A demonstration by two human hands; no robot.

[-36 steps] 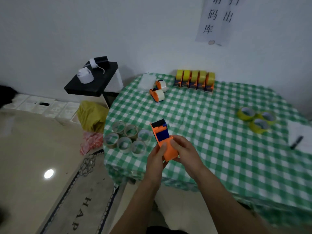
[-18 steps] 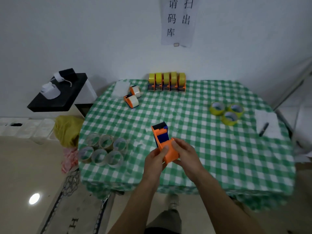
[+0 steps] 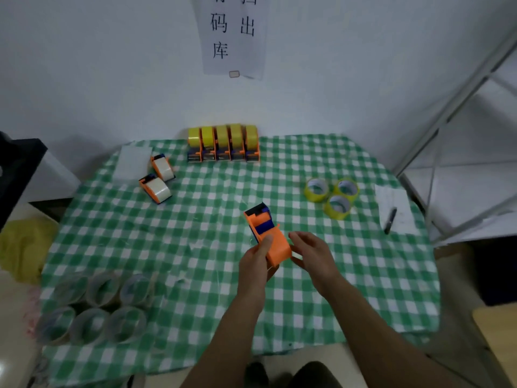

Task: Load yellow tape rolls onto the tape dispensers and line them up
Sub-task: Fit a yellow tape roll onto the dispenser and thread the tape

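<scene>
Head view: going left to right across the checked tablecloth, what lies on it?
clear tape rolls → two dispensers with white tape → row of five yellow-loaded dispensers → three loose yellow tape rolls → paper with pen. The orange dispenser held in the left hand overlaps the row, so it is left out.
</scene>
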